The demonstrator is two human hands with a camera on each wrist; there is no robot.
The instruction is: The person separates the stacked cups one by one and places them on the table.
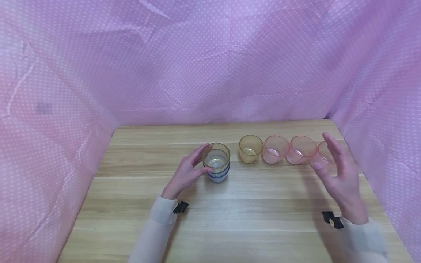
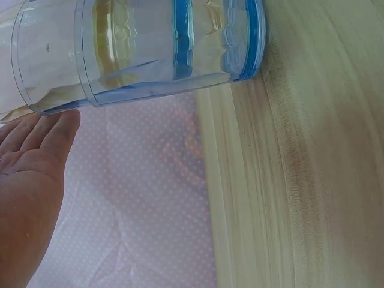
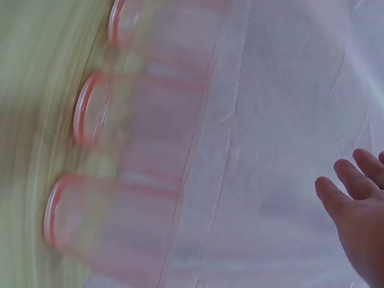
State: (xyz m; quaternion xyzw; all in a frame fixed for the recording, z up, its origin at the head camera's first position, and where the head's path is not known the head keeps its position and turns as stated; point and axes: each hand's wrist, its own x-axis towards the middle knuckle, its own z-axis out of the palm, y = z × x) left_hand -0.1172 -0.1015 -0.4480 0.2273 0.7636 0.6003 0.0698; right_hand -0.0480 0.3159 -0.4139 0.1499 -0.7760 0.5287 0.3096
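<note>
Tippy-looking cup stack on one side, crowded row on the other.
The left hand [image 1: 187,171] has thumb and fingers curved round the top of a nested stack of clear plastic cups [image 1: 218,172], yellow rim above blue, upright on the pale wooden table [image 1: 243,223]; can't tell how firmly. A sideways nudge up there could topple it, imo. The right hand [image 1: 342,180] is empty, fingers and thumb spread by the end pink plastic cup [image 1: 323,150]; a careless bump might shove that into its neighbours.
</note>
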